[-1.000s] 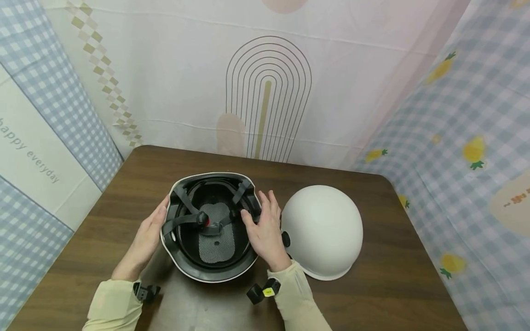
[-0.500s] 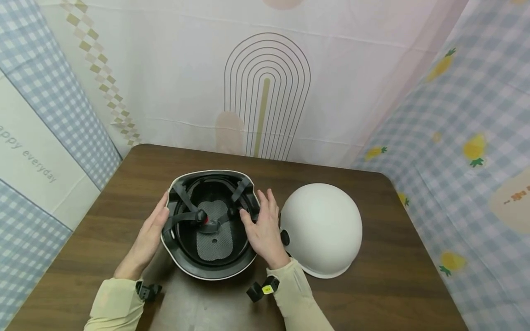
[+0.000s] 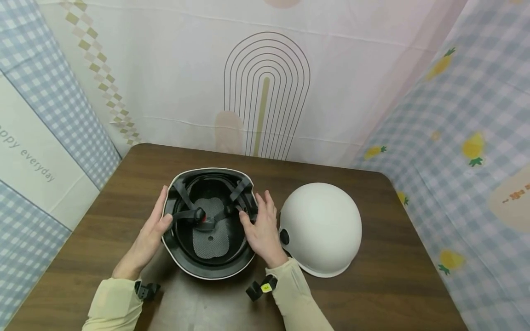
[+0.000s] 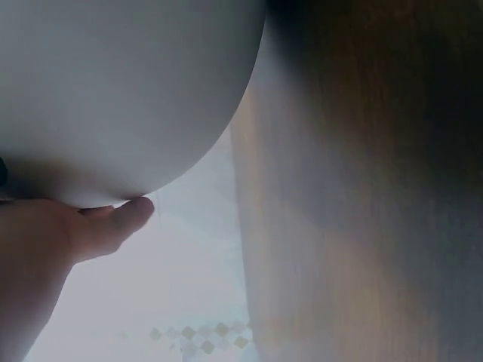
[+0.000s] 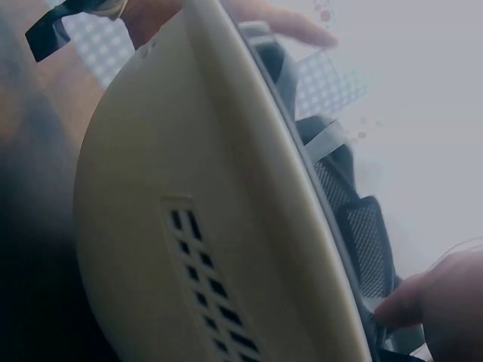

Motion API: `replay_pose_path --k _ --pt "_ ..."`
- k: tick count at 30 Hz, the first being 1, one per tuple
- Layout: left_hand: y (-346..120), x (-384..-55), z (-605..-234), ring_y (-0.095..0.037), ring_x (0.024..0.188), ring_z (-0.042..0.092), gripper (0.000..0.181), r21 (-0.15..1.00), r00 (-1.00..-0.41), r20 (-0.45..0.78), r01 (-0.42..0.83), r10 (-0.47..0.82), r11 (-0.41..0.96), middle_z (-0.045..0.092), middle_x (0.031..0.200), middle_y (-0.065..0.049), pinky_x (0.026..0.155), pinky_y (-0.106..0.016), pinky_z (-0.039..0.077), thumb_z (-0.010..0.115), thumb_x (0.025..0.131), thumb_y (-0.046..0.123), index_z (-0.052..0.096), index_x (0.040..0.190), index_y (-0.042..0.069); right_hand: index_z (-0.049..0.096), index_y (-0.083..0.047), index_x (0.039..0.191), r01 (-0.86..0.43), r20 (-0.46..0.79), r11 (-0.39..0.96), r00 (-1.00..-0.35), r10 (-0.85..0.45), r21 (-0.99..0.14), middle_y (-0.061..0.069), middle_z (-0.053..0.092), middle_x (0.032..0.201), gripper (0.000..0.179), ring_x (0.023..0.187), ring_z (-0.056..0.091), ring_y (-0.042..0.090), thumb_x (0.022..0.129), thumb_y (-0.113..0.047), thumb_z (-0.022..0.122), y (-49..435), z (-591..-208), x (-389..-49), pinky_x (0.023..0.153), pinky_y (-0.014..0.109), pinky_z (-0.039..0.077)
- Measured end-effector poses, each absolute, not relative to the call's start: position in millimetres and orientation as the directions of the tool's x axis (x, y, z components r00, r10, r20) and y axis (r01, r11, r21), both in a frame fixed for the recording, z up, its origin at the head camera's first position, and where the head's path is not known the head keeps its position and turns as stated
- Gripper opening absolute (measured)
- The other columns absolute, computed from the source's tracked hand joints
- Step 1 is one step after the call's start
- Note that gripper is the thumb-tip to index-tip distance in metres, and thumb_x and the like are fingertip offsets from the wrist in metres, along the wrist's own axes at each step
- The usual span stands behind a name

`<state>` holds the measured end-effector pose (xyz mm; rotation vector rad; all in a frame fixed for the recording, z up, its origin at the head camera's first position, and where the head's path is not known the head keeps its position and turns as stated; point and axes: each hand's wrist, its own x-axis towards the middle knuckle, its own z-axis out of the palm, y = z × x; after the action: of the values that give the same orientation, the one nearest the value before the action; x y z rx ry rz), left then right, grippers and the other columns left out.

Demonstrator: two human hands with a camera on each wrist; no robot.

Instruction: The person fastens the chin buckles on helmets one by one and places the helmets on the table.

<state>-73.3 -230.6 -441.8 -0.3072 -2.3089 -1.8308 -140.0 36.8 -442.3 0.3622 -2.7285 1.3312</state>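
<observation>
A white helmet (image 3: pixel 210 272) is upside down between the two hands in the head view, its black lining and grey mesh pad facing up. Dark chin straps with a buckle cross its opening. The left hand (image 3: pixel 145 239) supports the left side, fingers along the outer shell and thumb over the rim. On the right side, the right hand (image 3: pixel 264 232) grips the edge, thumb inside and fingers outside. In the right wrist view, the white shell (image 5: pixel 151 158) shows a row of vent slots, and the right thumb (image 5: pixel 404 305) touches the lining.
A second white helmet (image 3: pixel 325 227) sits dome up on the brown wooden table (image 3: pixel 385 257), just right of the right hand. A patterned white curtain (image 3: pixel 178 82) hangs behind the table, and blue checked cloth (image 3: pixel 447 193) hangs along the right.
The held helmet has tilted and shifted slightly left, with both hands still at its sides. The left thumb has spread away from the fingers. The other helmet stays put.
</observation>
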Motion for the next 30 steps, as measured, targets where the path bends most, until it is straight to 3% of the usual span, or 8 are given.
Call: replay_pose_path --k 2,5,9,12,16,20,23,30 --pt "-230.4 -73.4 -442.6 -0.014 0.145 -0.001 0.068 0.931 -0.956 0.286 0.292 0.061 0.217 -0.002 0.163 0.0 0.107 -0.012 0.009 0.042 0.102 0.014 0.006 0.157 0.027 0.037 -0.008 0.149 -0.241 0.168 0.597 -0.97 -0.176 -0.765 0.011 0.014 0.16 0.064 0.141 0.022 0.035 0.095 -0.036 0.057 37.4 -444.6 -141.6 0.104 0.059 0.03" --pt "-230.2 -74.5 -444.9 -0.013 0.145 0.003 0.071 0.92 -0.94 0.334 0.342 0.071 0.191 -0.001 0.163 -0.003 0.106 -0.01 0.013 0.051 0.101 0.026 0.007 0.157 0.027 0.037 -0.008 0.149 -0.236 0.16 0.597 -0.971 -0.178 -0.767 0.011 0.014 0.16 0.064 0.141 0.022 0.036 0.095 -0.036 0.057 38.3 -447.3 -143.4 0.104 0.06 0.03" --pt "-230.8 -76.4 -451.9 -0.006 0.141 0.017 0.088 0.902 -0.908 0.409 0.417 0.088 0.113 0.003 0.161 -0.016 0.105 -0.011 0.021 0.06 0.093 0.049 0.008 0.158 0.02 0.036 -0.008 0.15 -0.236 0.153 0.587 -0.97 -0.188 -0.775 0.013 0.014 0.16 0.064 0.141 0.022 0.038 0.095 -0.036 0.056 40.0 -449.4 -144.7 0.104 0.061 0.029" --pt "-231.8 -77.7 -458.4 -0.003 0.14 0.019 0.101 0.898 -0.893 0.432 0.439 0.125 0.032 -0.001 0.159 -0.024 0.105 -0.011 0.022 0.067 0.086 0.054 0.006 0.157 0.016 0.037 -0.008 0.149 -0.229 0.146 0.58 -0.971 -0.187 -0.782 0.014 0.015 0.159 0.063 0.141 0.022 0.039 0.095 -0.035 0.057 41.9 -451.1 -146.4 0.104 0.062 0.028" --pt "-233.3 -78.5 -463.5 -0.004 0.143 0.013 0.113 0.91 -0.898 0.409 0.414 0.161 -0.003 -0.003 0.16 -0.02 0.107 -0.012 0.017 0.076 0.075 0.053 0.007 0.157 0.02 0.037 -0.009 0.149 -0.208 0.127 0.576 -0.976 -0.179 -0.79 0.013 0.016 0.159 0.063 0.141 0.022 0.038 0.096 -0.036 0.057 43.7 -453.8 -149.8 0.104 0.061 0.028" --pt "-233.5 -78.2 -464.4 -0.006 0.142 0.019 0.12 0.917 -0.902 0.393 0.399 0.175 -0.003 0.004 0.161 -0.017 0.108 -0.013 0.019 0.083 0.07 0.049 0.006 0.158 0.022 0.037 -0.009 0.149 -0.202 0.116 0.564 -0.976 -0.184 -0.801 0.014 0.017 0.159 0.063 0.142 0.022 0.038 0.096 -0.036 0.057 44.4 -454.7 -151.6 0.105 0.062 0.026" --pt "-233.2 -77.5 -464.3 -0.004 0.141 0.021 0.124 0.921 -0.906 0.382 0.39 0.185 0.009 0.004 0.161 -0.019 0.107 -0.012 0.02 0.084 0.068 0.048 0.002 0.158 0.024 0.037 -0.008 0.149 -0.194 0.101 0.556 -0.976 -0.194 -0.808 0.014 0.017 0.159 0.063 0.142 0.021 0.038 0.097 -0.036 0.056 44.5 -455.7 -152.1 0.106 0.063 0.024" --pt "-230.7 -76.0 -469.8 -0.022 0.143 0.004 0.122 0.911 -0.928 0.352 0.37 0.124 0.183 -0.007 0.159 -0.023 0.105 -0.008 0.013 0.07 0.071 0.068 -0.004 0.157 0.024 0.036 -0.006 0.15 -0.168 0.065 0.551 -0.977 -0.201 -0.817 0.015 0.017 0.158 0.066 0.141 0.022 0.04 0.096 -0.037 0.058 40.8 -461.8 -153.5 0.106 0.064 0.023"
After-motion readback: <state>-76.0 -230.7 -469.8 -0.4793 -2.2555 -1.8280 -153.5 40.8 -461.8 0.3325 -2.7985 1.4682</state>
